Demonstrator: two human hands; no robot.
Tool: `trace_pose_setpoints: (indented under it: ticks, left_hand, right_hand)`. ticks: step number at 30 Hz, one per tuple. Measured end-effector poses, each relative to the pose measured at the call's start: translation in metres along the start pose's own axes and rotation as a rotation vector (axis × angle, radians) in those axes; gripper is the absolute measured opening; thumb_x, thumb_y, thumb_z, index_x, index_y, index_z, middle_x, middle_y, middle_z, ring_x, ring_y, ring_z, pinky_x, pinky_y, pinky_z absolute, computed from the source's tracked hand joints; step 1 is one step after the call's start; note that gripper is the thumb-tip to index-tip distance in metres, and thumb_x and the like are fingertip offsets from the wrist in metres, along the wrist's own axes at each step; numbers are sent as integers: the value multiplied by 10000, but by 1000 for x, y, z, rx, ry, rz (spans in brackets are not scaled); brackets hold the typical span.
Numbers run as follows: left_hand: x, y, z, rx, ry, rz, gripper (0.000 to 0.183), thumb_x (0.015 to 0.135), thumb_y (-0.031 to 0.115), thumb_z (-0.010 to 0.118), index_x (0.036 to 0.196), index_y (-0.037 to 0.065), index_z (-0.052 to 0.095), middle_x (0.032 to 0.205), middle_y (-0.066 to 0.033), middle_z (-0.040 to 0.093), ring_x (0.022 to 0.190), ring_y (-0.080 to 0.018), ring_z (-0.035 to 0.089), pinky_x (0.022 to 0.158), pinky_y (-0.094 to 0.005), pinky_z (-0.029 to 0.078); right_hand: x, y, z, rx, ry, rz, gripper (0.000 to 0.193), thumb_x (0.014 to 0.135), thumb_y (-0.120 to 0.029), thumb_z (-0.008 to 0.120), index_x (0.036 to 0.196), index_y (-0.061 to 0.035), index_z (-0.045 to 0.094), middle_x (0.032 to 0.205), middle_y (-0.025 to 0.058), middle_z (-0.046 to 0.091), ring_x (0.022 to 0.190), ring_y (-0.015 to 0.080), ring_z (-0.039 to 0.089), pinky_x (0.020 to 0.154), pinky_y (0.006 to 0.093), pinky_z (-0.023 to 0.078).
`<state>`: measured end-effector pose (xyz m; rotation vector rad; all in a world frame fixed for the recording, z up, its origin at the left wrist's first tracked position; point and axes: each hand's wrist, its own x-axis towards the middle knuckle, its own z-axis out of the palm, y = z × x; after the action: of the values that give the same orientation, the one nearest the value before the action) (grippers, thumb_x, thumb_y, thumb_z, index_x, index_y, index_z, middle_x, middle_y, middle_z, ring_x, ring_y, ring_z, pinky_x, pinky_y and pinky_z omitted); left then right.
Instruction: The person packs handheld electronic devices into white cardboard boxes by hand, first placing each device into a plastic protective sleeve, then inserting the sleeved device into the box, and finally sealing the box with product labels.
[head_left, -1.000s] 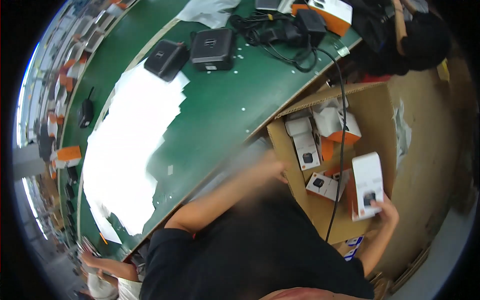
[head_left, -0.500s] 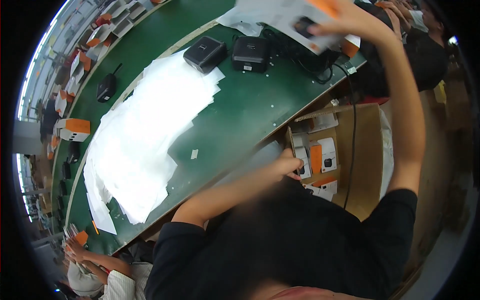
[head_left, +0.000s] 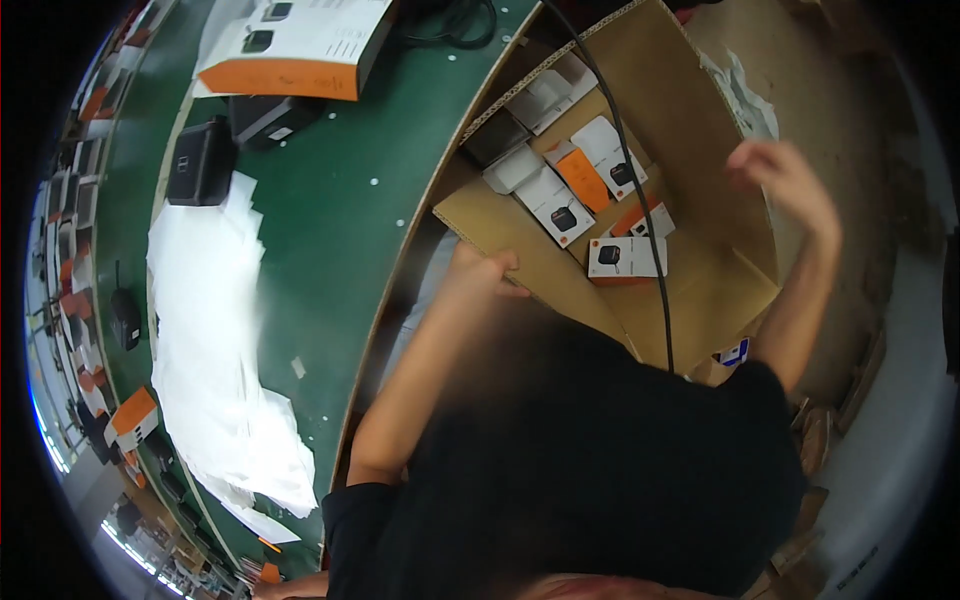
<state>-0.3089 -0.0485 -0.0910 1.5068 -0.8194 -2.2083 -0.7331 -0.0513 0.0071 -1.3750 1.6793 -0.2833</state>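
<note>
A large cardboard carton [head_left: 705, 170] stands beside the table, its top open toward me. Inside lie several small white and orange product boxes [head_left: 625, 258], each printed with a small black device. My left hand [head_left: 488, 272] is closed over the carton's near left edge. At the carton's right side, my right hand [head_left: 790, 185] is raised near the flap with loosely bent fingers. It is slightly blurred, and no object shows in it. A larger white and orange box [head_left: 290, 75] rests on the table by the black cases.
On the green table [head_left: 320, 230] lie a wide spread of white sheets [head_left: 205, 310], black zip cases [head_left: 200, 165] and a coiled black cable [head_left: 455, 22]. A black cord [head_left: 628, 140] hangs across the carton. More boxes line the table's far side; an arm [head_left: 300, 585] shows at the lower edge.
My right hand has let go of the white and orange box, now on the table, and moved to the carton's right side. The view has turned right; my left hand stays on the carton edge.
</note>
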Motion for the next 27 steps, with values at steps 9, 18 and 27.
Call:
trace_pose_setpoints:
  ticks: [9, 18, 27]
  left_hand:
    - [-16, -7, -1, 67, 83, -47, 511, 829, 0, 623, 1308, -25, 446, 1102, -140, 618, 878, -236, 665, 569, -310, 591]
    - [-17, 3, 8, 41, 45, -28, 521, 819, -5, 636, 1304, -33, 446, 1086, -145, 614, 850, -231, 659, 566, -303, 595]
    - [-10, -1, 9, 88, 72, -13, 457, 809, -1, 635, 1241, -20, 486, 1036, -116, 611, 855, -212, 647, 583, -301, 588]
  right_hand:
    - [179, 167, 187, -10, 107, 200, 1041, 705, -508, 865, 1475, 39, 427, 1434, 287, 525, 1363, 384, 499, 1149, 404, 383]
    - [180, 234, 182, 381, 265, 213, 817, 698, -562, 874, 1217, 19, 626, 1121, 153, 682, 944, 246, 666, 812, 333, 532]
    - [154, 148, 231, -319, 281, 203, 1080, 714, -619, 808, 1528, -69, 358, 1545, 247, 363, 1373, 420, 451, 1077, 559, 412]
